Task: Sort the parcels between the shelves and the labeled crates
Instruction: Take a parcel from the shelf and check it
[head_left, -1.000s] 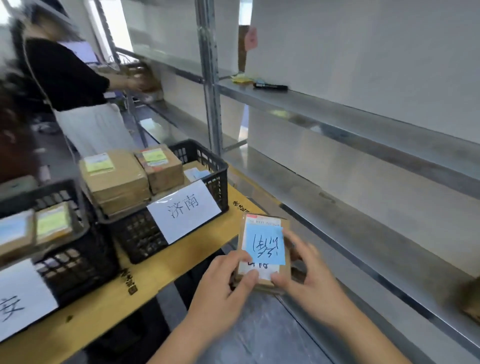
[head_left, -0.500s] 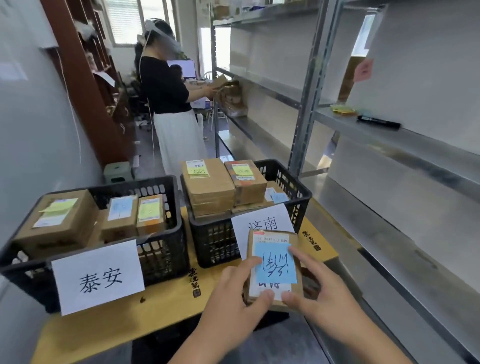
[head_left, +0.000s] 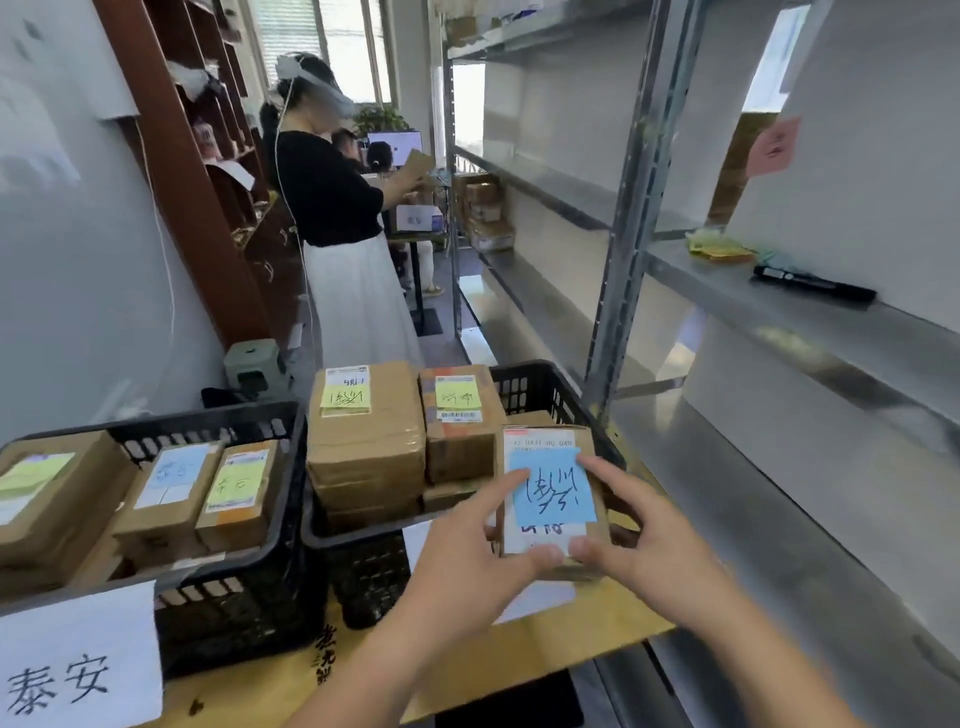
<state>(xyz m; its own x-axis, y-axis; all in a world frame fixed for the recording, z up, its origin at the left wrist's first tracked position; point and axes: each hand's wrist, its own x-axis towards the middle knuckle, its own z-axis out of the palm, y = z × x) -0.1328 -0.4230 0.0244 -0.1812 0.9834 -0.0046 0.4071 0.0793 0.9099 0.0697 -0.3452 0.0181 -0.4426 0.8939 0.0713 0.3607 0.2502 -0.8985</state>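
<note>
A small brown parcel (head_left: 550, 540) with a blue sticky note is held between my two hands above the front right corner of the right black crate (head_left: 545, 384). My left hand (head_left: 467, 566) grips its left edge, thumb under the bottom and forefinger on the note. My right hand (head_left: 649, 540) grips the right edge the same way. The right crate holds stacked brown parcels (head_left: 363, 447) with yellow notes. The left black crate (head_left: 249, 597), with a white label (head_left: 78, 670), holds several parcels (head_left: 171, 499).
Both crates stand on a yellow table (head_left: 545, 660). Metal shelves (head_left: 810, 312) run along the right, with a black marker (head_left: 815, 283) and sticky notes (head_left: 719, 249). A person (head_left: 337, 234) in a black top stands behind the crates holding a parcel.
My view has swung left and the parcel has moved forward with both hands, from over the table edge to over the right crate's front corner. The right crate's label is now mostly hidden.
</note>
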